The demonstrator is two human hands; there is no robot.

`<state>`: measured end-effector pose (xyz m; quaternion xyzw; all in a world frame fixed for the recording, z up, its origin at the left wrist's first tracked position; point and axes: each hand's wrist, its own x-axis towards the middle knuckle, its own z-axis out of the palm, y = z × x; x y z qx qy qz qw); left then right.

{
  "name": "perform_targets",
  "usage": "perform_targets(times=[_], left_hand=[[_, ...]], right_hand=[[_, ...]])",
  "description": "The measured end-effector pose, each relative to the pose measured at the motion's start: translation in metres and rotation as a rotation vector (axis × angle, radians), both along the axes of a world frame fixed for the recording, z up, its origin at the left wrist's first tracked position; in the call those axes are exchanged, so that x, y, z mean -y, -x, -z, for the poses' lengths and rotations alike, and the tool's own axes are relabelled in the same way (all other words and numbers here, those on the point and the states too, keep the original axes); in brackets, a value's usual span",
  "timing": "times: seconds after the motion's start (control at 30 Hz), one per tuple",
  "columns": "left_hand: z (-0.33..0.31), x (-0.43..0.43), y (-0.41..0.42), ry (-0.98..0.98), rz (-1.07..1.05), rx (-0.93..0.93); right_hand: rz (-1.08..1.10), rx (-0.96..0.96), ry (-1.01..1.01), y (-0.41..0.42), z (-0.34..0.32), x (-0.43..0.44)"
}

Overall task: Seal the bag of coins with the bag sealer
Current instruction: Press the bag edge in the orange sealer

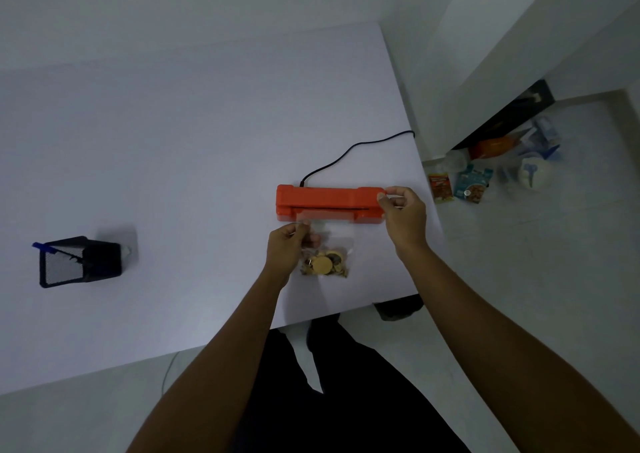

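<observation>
An orange bag sealer lies across the white table, its black cord running off the far right edge. A clear plastic bag of gold coins lies just in front of it, its open top reaching into the sealer's slot. My left hand pinches the bag's upper left corner. My right hand grips the sealer's right end with the fingers curled on it.
A black mesh pen holder with a blue pen stands at the table's left. Packets, bottles and an orange item lie on the floor to the right. The table's right edge runs close to the sealer.
</observation>
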<state>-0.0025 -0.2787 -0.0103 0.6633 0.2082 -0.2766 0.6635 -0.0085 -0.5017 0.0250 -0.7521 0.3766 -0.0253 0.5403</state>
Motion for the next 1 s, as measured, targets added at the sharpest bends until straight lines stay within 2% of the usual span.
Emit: perform_targets(times=[0.5,1.0], left_hand=[[0.003,-0.002,-0.002,0.003,0.015,-0.012],[0.003,-0.002,0.0,-0.006,0.018,0.001]], right_hand=[[0.034,-0.046,-0.15,-0.001,0.015,0.012],[0.041,-0.05,-0.17,0.0,0.012,0.01]])
